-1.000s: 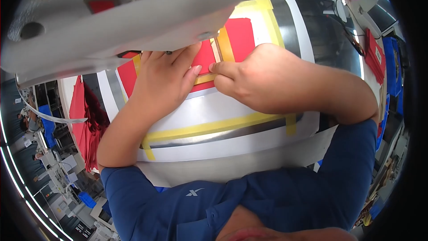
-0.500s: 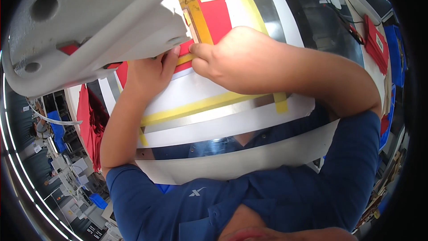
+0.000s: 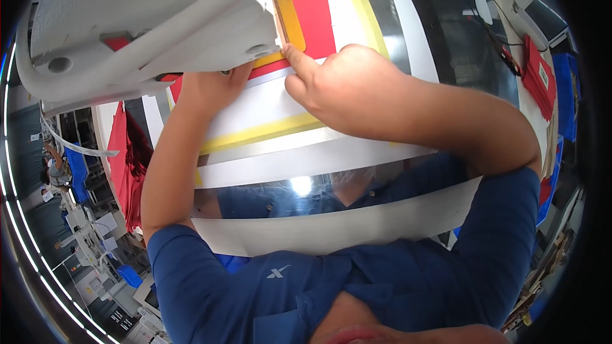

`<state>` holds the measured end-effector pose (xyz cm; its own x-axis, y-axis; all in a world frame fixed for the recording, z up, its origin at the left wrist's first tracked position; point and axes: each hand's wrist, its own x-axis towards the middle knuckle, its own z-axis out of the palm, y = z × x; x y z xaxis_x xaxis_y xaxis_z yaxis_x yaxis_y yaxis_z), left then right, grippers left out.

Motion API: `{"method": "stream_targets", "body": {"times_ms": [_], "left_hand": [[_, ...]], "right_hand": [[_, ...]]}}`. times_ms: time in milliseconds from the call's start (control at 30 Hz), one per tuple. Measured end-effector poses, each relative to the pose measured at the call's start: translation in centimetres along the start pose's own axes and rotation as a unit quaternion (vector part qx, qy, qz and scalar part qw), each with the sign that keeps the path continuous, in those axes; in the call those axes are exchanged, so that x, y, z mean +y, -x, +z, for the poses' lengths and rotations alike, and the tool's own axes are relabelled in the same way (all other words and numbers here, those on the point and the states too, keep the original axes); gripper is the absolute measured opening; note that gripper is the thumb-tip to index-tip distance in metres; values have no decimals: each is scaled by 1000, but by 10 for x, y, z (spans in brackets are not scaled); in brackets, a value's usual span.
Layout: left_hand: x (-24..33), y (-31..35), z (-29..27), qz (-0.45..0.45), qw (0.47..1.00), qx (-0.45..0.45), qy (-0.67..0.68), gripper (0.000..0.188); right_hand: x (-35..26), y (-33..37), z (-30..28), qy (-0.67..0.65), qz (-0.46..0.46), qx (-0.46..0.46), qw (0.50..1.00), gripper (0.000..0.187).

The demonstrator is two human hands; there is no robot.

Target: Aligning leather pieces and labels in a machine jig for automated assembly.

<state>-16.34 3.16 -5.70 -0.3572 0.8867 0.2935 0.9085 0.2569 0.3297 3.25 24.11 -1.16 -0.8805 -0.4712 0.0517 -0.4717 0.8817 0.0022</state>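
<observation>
A yellow template strip with a bent corner lies over red fabric beneath the pale machine arm. My right hand reaches in from the right with its index finger stretched out, the tip touching the template's edge near its inner corner. The thumb is apart from that finger, and no held thing shows. My left hand lies by the near end of the template, partly beneath the machine arm. Its fingers are mostly hidden there, so what they touch cannot be told.
The large machine arm covers the upper left. White sheeting edged with yellow tape lies on a shiny work surface. Red fabric hangs at the left; red pieces and blue bins are at the right.
My right index finger has straightened and separated from the thumb. The view has shifted slightly, and the machine arm covers more of my left hand.
</observation>
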Motion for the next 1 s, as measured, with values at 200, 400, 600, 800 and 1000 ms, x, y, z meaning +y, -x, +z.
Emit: {"method": "stream_targets", "body": {"times_ms": [200,400,600,800,1000], "left_hand": [[14,4,-2,-99,993,-1,57,28],[10,14,1,-4,996,69,-53,26],[19,17,-9,-27,995,88,-25,25],[-15,42,-22,-141,973,151,-105,23],[-33,63,-40,-138,967,169,-130,15]], "right_hand": [[-3,-3,-5,24,-11,-22,999,38],[-19,-12,-13,6,2,-39,999,22],[-18,-11,-7,-70,39,22,997,26],[-27,6,-14,-111,158,-58,979,15],[-18,37,-11,-171,200,14,965,11]]}}
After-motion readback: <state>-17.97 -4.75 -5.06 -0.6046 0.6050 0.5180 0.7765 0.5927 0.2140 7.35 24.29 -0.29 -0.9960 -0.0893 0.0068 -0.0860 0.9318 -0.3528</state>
